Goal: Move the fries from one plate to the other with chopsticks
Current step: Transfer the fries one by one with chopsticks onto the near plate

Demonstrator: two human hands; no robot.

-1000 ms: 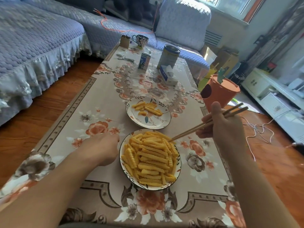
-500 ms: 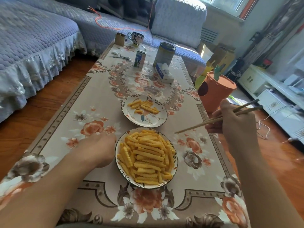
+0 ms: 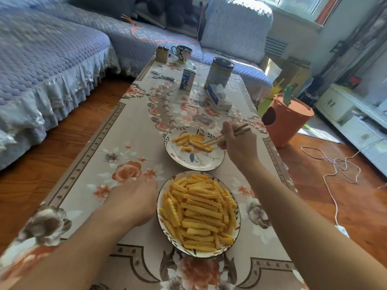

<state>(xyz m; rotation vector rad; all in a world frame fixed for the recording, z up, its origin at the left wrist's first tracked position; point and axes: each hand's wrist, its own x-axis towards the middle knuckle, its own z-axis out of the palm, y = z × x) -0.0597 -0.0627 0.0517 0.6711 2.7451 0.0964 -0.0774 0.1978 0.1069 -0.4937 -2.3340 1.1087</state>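
Floral cloth covers the low table [image 3: 129, 126], with a quilted blue sofa [image 3: 41, 59] at nine o'clock and wooden floor on both sides. Farthest left of the working things, the left hand [image 3: 134, 199] rests on the cloth, touching or just beside the near plate [image 3: 161, 197] at that plate's nine o'clock; its fingers curl under and cannot be seen, and it appears to hold nothing. That near plate is heaped with crinkle-cut fries [image 3: 199, 212], most lying with their long axes roughly from nine to three o'clock. At twelve o'clock from it, just apart, sits the far plate [image 3: 188, 160] with a small cluster of fries [image 3: 192, 141]. To the right, the right hand [image 3: 238, 143] grips the chopsticks [image 3: 226, 136], fingers curled round the shafts; the tips point toward nine o'clock and sit among the far plate's fries, nearly together, though whether they pinch one I cannot tell. The full heap lies at about six o'clock from the tips, so I judge the next pickup belongs to the right hand, reaching back toward the body. Beyond, a small carton [image 3: 187, 78], a tin [image 3: 219, 72] and a tissue box [image 3: 218, 96] carry print too blurred to read.
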